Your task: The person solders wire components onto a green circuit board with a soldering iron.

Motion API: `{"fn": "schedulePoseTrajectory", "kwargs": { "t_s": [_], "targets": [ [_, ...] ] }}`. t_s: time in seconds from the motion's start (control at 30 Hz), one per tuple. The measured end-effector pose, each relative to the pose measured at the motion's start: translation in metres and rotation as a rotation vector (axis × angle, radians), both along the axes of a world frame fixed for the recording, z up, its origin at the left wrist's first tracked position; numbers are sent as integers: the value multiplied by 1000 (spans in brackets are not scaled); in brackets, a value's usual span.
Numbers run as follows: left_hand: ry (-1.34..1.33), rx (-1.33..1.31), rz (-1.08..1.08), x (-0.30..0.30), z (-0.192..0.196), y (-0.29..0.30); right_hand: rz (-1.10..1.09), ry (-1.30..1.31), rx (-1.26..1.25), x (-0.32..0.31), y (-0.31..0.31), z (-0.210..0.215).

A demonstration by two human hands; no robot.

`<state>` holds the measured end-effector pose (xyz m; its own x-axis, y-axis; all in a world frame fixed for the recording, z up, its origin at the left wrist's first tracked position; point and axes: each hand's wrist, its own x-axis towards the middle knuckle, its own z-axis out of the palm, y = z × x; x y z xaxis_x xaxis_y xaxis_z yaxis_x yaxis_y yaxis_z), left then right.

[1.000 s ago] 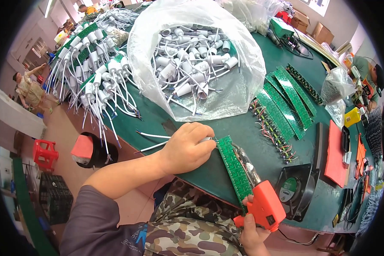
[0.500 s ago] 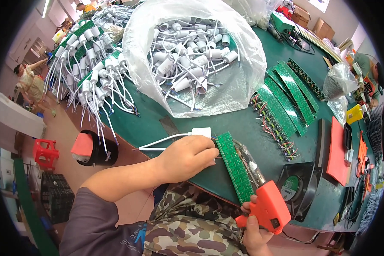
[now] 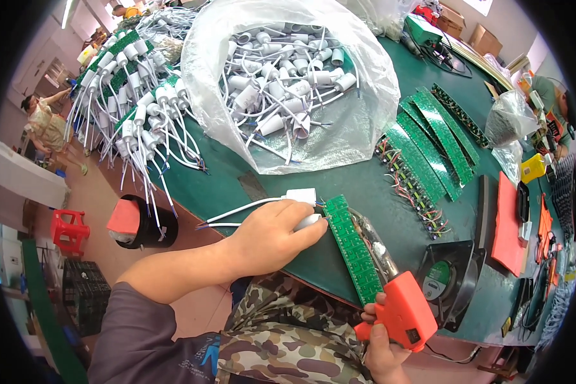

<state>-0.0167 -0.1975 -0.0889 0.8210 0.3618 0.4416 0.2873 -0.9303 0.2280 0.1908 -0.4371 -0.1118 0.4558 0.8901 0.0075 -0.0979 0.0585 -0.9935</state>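
My left hand (image 3: 272, 237) is closed, thumb and fingers around a white cylindrical housing (image 3: 308, 222) with its tip at the edge of a green circuit board strip (image 3: 353, 253). A second white housing (image 3: 301, 196) lies just beyond my fingers, its thin wires reaching the strip's far end. White cables (image 3: 240, 212) from the housings trail out to the left. My right hand (image 3: 384, 339) grips an orange-red soldering gun (image 3: 404, 307); its metal barrel (image 3: 381, 249) runs along the strip's right side. The strip's near end meets my right fingertips; whether they pinch it is unclear.
Many white housings fill a clear plastic bag (image 3: 371, 121) ahead; wired boards (image 3: 131, 80) are heaped at left. Bare green boards (image 3: 429, 144) lie at right, near a black fan (image 3: 448, 281) and a red sheet (image 3: 507, 224). A black bin (image 3: 157, 224) stands beside the table's left edge.
My left fingers have shifted, and the white housing between thumb and fingers now shows. The strip and soldering gun have barely moved. At far left, a person has lowered one arm.
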Motion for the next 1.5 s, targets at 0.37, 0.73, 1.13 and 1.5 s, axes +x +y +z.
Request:
{"fn": "schedulePoseTrajectory", "kwargs": {
  "t_s": [0.37,0.73,1.13,1.5],
  "targets": [
    [-39,26,78,10,-12,1,-12,-55,-18,2,2,0],
    [-77,126,124,18,-11,6,228,-98,-88,12,7,13],
    [-113,161,98,19,-14,9,285,-153,-69,20,9,16],
    [-106,153,105,17,-15,8,257,-275,-122,20,22,37]
  ]
}}
